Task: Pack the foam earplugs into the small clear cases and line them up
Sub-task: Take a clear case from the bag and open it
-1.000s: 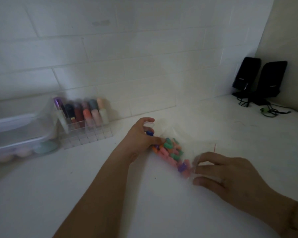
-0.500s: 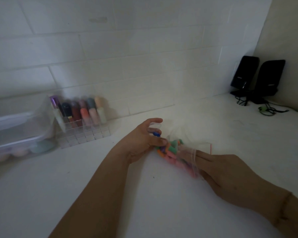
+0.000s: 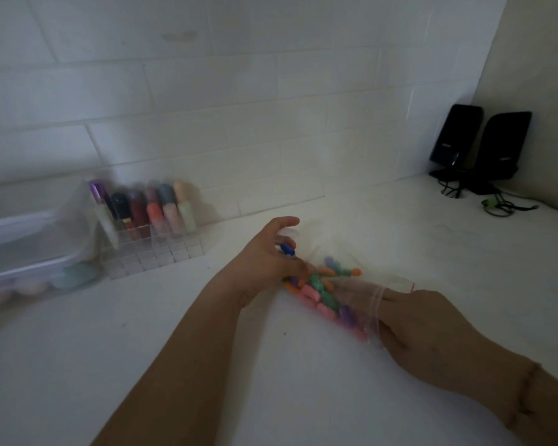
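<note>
Your left hand (image 3: 264, 262) curls around a small clear case (image 3: 287, 235) with a blue earplug (image 3: 287, 249) at its fingertips. Just right, the clear bag (image 3: 351, 304) of foam earplugs (image 3: 319, 291) swallows your right hand (image 3: 432, 329)'s fingers; their grip is hidden.

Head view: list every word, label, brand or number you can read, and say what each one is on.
No text can be read.
Left speaker: small pale mark on its front, too blurred to read.
Right speaker: small pale mark, too blurred as well.
Bottles in the clear organiser: no readable labels.
Bag of earplugs: no print visible.
</note>
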`<state>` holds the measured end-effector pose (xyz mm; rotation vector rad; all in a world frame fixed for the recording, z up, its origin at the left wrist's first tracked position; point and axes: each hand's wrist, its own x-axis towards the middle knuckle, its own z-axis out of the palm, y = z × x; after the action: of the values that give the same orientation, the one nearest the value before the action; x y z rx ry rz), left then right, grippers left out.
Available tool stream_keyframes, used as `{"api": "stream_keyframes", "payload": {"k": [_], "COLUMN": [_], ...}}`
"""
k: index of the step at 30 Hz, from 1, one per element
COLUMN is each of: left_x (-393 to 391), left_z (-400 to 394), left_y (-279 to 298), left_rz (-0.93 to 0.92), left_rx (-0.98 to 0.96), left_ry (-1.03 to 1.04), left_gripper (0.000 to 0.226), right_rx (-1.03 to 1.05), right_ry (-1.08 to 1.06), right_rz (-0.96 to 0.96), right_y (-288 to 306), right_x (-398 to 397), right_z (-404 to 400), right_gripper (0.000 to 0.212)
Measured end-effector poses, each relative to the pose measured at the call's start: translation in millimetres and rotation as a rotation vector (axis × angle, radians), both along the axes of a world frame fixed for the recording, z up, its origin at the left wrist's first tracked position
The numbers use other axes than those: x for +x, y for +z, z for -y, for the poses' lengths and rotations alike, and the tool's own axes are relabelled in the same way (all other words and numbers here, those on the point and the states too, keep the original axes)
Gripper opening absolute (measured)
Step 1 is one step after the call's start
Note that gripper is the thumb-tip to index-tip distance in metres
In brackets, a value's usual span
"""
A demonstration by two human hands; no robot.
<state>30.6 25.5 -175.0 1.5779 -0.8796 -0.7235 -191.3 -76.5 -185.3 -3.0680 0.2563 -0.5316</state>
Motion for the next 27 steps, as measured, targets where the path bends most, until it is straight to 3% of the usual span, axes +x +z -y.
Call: {"api": "stream_keyframes", "payload": {"k": [4,6,10,11,13,17,19,23,25,27], "left_x": [-2.6,-2.8,-0.3,-0.3,-0.6,-6.8,-9.2,-14.7,-15.0,-15.7], "left_z": [-0.4,0.5,8.6,12.0,19.2,22.4,22.3,20.2,19.6,19.3], "left_y": [-1.8,-1.5,-2.2,-3.2,-8.0,-9.7,-8.4,-2.8,-2.4,-1.8], "left_rz": [0.059,0.066,-0.042,-0.084,-0.087,0.066,0.041,0.065,0.051,-0.005], "left_rx": [0.032,0.032,-0.083,-0.121,-0.135,-0.027,-0.027,0.013,0.023,-0.007], "left_ry": [-0.066,-0.08,0.094,0.141,0.197,0.182,0.146,0.085,0.08,0.08], "left_gripper": [0.081,0.078,0.051,0.048,0.051,0.063,0.063,0.071,0.076,0.077], "right_rx": [0.001,-0.064,0.025,-0.011,-0.041,-0.187,-0.074,-0.119,-0.088,0.02], "right_ry": [-0.187,-0.149,-0.124,-0.144,-0.159,-0.185,-0.115,-0.114,-0.171,-0.222], "right_rz": [-0.165,-0.206,0.066,0.081,-0.076,-0.154,-0.161,-0.106,-0.17,-0.071], "right_y": [6.9,0.0,14.7,3.2,-15.6,-87.0,-54.9,11.9,15.1,12.0], "right_x": [-0.1,0.6,-8.0,-2.1,6.2,28.6,24.5,2.3,12.4,14.2], "right_z": [-5.5,-4.1,-9.1,-2.7,12.1,73.8,47.5,-5.7,-5.0,-2.6], "right_gripper": [0.03,0.034,0.045,0.046,0.045,0.057,0.053,0.036,0.033,0.038]}}
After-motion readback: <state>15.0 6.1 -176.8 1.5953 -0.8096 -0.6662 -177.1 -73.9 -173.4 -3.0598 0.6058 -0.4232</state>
